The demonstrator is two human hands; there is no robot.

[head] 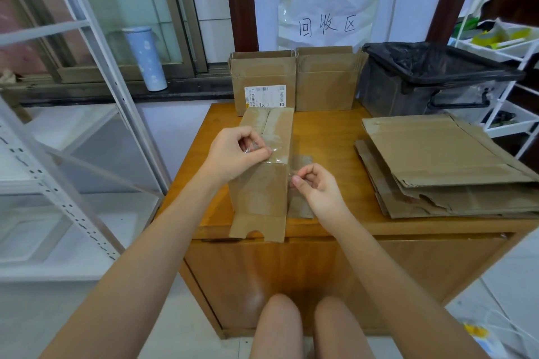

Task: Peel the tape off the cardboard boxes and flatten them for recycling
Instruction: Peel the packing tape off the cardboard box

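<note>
Fingers (264,151) of both hands pinch clear tape (275,151) on the box (262,183), flattened cardboard (437,166) to the right

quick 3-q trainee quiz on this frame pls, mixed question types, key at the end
1. True or false: the box being worked on lies flattened on the wooden table.
2. What does the left hand pinch? A) clear tape on the box top B) the shipping label C) the black bin liner
3. Fill in: the stack of flattened cardboard lies to the person's ____ of that box.

Key
1. False: it still has its box shape, with a flap folded out at the near end.
2. A. The right hand pinches clear tape at the box's right side.
3. right
</note>
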